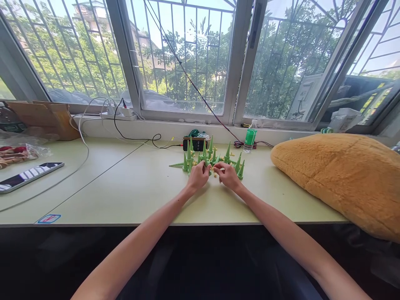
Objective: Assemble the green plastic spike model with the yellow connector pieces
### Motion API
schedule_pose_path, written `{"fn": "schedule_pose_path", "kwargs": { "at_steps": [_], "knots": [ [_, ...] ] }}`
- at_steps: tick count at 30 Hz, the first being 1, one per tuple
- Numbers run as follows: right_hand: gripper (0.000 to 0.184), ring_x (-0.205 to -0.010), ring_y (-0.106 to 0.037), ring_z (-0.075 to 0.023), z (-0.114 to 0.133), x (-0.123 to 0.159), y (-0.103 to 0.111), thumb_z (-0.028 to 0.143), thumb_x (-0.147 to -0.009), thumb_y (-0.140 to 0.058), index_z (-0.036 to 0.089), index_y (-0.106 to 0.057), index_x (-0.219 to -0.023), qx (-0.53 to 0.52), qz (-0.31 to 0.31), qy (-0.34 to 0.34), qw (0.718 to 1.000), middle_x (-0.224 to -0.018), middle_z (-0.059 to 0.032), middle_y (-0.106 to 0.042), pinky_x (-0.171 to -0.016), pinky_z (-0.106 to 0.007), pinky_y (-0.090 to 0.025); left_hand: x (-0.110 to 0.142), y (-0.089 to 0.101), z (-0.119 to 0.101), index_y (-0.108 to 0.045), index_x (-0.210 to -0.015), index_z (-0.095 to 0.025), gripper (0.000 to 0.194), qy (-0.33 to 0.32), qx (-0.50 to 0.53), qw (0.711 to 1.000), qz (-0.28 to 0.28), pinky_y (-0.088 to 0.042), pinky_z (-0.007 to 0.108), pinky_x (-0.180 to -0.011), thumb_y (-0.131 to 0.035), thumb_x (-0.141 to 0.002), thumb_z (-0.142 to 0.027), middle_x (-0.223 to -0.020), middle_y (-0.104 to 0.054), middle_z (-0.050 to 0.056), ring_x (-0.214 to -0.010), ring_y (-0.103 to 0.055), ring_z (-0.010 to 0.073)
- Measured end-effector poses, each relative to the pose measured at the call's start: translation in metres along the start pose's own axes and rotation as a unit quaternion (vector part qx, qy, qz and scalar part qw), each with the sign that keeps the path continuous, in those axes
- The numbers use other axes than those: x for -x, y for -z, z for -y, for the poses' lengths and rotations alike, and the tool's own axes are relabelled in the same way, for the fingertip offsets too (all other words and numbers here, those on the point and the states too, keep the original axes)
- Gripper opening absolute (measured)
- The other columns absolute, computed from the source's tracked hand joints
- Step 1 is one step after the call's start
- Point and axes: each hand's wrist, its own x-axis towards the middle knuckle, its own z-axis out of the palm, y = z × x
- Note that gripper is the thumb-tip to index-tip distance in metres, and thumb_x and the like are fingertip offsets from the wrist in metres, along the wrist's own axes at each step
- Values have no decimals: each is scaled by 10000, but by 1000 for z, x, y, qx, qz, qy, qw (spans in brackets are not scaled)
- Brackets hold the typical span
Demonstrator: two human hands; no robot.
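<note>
A cluster of green cone-shaped spikes (229, 152) joined with small yellow pieces stands on the pale green table (134, 187), near its far edge. My left hand (197, 177) rests at the front of the cluster with its fingers curled on the green and yellow parts. My right hand (228, 176) sits right beside it, fingers pinched on a small part at the cluster's front. What exactly each hand pinches is too small to make out.
A big orange plush cushion (340, 179) fills the right of the table. A small black box (195, 144) and a green bottle (250, 139) stand behind the spikes. At the left lie a phone (28, 177), white cables (83, 137) and a cardboard piece (46, 116). Barred windows run behind.
</note>
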Motion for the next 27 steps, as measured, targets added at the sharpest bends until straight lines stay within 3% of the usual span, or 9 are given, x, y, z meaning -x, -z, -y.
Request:
{"fn": "schedule_pose_path", "kwargs": {
  "at_steps": [20,27],
  "knots": [
    [257,-388,-522,-94,-5,-2,0,424,-844,-559,184,-646,-870,-31,1,-13,999,-802,-30,-657,-391,-237,-425,-3,0,-1,-365,-618,-202,324,17,17,1000,-7,-263,264,-526,-495,-883,-336,-554,-471,-19,-518,-389,112],
    [348,-371,-507,-98,-5,-2,0,507,-861,-533,172,-612,-810,-19,8,-17,1000,-741,-33,-642,-375,-243,-410,-2,-2,1,-388,-631,-199,314,6,19,1000,-5,-268,261,-526,-498,-888,-343,-557,-488,-19,-517,-403,111]
  ]
}}
